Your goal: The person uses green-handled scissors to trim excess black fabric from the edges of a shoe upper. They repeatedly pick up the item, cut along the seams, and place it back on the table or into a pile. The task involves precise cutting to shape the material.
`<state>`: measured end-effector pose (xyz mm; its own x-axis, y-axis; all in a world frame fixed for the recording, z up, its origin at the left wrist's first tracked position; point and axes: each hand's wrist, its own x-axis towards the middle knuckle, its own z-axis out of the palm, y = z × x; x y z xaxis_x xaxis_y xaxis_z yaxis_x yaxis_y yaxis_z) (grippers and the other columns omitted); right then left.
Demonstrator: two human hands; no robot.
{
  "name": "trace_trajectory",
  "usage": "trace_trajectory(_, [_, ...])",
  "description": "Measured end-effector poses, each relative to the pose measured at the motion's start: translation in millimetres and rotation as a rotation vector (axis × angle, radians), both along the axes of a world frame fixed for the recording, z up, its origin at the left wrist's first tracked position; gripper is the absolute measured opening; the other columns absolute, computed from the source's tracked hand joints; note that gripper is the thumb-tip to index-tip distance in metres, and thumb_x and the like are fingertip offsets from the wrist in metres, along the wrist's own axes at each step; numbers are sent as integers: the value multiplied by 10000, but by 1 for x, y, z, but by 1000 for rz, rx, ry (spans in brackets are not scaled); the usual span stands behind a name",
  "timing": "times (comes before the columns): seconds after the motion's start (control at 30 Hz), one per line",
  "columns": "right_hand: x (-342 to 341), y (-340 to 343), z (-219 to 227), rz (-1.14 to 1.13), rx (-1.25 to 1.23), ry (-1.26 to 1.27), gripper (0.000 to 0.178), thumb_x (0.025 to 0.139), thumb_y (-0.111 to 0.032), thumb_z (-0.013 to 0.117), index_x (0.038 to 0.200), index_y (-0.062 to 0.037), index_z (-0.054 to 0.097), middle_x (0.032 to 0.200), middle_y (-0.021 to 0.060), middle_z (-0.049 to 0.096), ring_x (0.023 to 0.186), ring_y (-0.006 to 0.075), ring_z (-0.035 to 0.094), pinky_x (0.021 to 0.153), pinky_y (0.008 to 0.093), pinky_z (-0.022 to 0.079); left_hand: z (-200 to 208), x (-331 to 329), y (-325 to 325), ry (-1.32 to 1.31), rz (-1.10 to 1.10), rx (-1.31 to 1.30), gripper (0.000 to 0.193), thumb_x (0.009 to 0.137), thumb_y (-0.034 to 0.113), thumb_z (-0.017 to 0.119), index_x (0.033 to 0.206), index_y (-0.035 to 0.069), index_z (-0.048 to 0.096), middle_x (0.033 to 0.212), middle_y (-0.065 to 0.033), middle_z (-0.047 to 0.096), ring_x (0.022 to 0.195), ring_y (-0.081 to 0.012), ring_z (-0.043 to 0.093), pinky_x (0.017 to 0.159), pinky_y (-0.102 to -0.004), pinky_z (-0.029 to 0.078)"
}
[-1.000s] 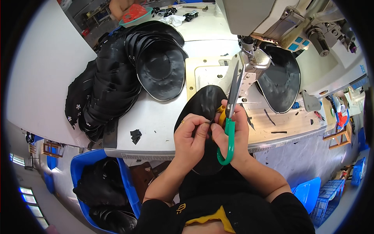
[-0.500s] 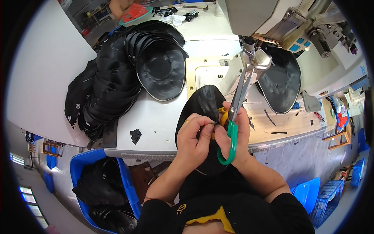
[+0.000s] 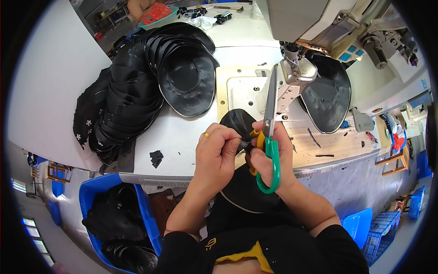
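Note:
My left hand is closed, thumb and forefinger pinching a dark fold of a black, leather-like piece. The piece's lower part hangs over the table edge in front of me, a pale line along its rim. My right hand is closed round a pair of green-handled scissors, blades pointing up and away. Beside its fingers a yellow looped part shows; whether it belongs to the scissors I cannot tell. The fingertips of both hands meet at the fold, partly hiding it.
A sewing machine stands just beyond my hands, with another black piece to its right. Stacked black pieces cover the table's left. Below stands a blue bin of black pieces. Black scraps lie about.
The black piece has been folded and drawn in between my hands, its lower part now showing more. My left hand has shifted slightly left, and the scissors stand more upright.

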<state>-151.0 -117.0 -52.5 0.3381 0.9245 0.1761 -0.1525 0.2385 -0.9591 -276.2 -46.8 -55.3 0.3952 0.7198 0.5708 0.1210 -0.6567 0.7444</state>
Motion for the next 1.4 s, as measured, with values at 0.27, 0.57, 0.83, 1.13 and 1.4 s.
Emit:
trace_trajectory(0.27, [4, -7, -1, 22, -48, 111, 508, 739, 153, 509, 1185, -86, 463, 844, 6, 491, 612, 56, 485, 451, 205, 397, 6, -9, -8, 68, -117, 169, 290, 738, 70, 737, 1009, 29, 642, 1044, -113, 544, 900, -260, 543, 761, -328, 465])
trace_trajectory(0.57, [21, -12, -2, 161, -118, 82, 492, 770, 113, 539, 1211, -90, 466, 800, -11, 484, 629, 37, 457, 538, 191, 390, -2, -6, 2, -94, -209, -154, 124, 750, -41, 675, 866, 2, 670, 996, -103, 601, 889, -182, 585, 780, -278, 467])
trace_trajectory(0.83, [108, -36, 80, 180, -35, -1574, 571, 601, -180, 811, 1129, -115, 604, 801, 69, 534, 721, 240, 543, 647, 360, 442, -10, -5, 24, -122, -329, -473, 93, 749, 3, 682, 840, 10, 663, 998, -75, 625, 884, -149, 580, 800, -272, 446])
trace_trajectory(1.13, [88, -8, 114, 318, -23, -2001, 425, 731, -232, 688, 1127, -117, 586, 826, 96, 551, 763, 257, 591, 643, 372, 462, -10, 1, 33, -52, -396, -256, 72, 762, 33, 700, 821, 35, 659, 978, -57, 628, 867, -117, 547, 784, -253, 420])
trace_trajectory(1.4, [94, -10, 100, 337, 2, -2226, 350, 790, -201, 620, 1127, -118, 575, 742, 93, 558, 613, 231, 596, 567, 342, 476, -27, 1, 35, -501, -390, -771, 70, 890, 49, 591, 951, 28, 564, 997, -78, 632, 918, -136, 576, 836, -260, 432])
